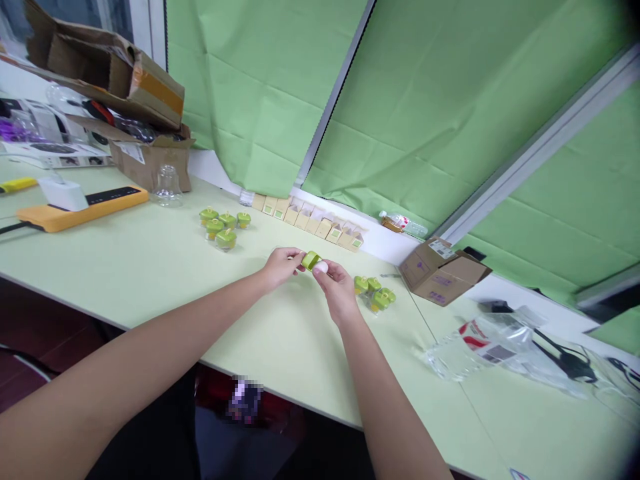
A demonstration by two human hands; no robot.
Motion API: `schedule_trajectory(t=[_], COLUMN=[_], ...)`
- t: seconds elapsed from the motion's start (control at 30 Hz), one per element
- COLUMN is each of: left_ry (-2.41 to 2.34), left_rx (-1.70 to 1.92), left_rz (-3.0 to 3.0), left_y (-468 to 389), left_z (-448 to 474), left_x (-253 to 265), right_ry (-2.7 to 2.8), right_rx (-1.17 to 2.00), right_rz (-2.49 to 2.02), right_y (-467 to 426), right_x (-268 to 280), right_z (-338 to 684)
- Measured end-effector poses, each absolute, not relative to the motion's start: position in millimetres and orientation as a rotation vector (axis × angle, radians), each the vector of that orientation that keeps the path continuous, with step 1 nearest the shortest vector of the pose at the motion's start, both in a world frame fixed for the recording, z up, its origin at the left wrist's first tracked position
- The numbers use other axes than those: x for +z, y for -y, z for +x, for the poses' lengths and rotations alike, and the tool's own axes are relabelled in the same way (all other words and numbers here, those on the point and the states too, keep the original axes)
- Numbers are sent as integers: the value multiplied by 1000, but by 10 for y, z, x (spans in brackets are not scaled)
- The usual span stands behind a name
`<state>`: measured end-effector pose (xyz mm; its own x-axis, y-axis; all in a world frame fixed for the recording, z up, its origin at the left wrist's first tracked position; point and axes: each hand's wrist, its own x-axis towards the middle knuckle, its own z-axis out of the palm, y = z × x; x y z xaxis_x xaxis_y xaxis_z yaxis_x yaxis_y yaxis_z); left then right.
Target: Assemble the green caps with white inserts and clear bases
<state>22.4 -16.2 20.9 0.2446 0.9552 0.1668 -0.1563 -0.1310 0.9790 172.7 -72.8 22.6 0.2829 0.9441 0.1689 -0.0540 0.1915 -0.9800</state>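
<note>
Above the middle of the table (240, 300), my two hands meet around a small green-lidded piece (311, 260). The fingers of my left hand (283, 265) are closed on its left side. My right hand (340, 288) pinches a small white rounded piece (321, 267) against or just beside the green one; whether the two are joined I cannot tell. Small clear containers with green lids (226, 239) stand in a group beyond my left hand. More such green-lidded containers (381, 299) are clustered to the right of my right hand.
A row of small cardboard boxes (310, 220) lines the wall. An orange power strip (85, 208), a clear plastic cup (167, 187) and open cartons (150, 163) occupy the left. On the right are a cardboard box (440, 270), a large plastic bottle (480, 340) and black cables (570, 363).
</note>
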Motion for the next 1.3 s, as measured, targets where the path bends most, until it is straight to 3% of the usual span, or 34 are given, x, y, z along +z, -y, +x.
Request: schedule_trajectory(t=[0.37, 1.3], left_ry=[-809, -696], left_rx=[1190, 1287], left_rz=[1255, 1119], left_y=[184, 141], left_z=[242, 280], left_x=[217, 139], right_ry=[1143, 1199], right_rx=[758, 726], right_rz=[-1102, -1097], right_y=[795, 720], right_x=[282, 207], right_z=[1652, 1709])
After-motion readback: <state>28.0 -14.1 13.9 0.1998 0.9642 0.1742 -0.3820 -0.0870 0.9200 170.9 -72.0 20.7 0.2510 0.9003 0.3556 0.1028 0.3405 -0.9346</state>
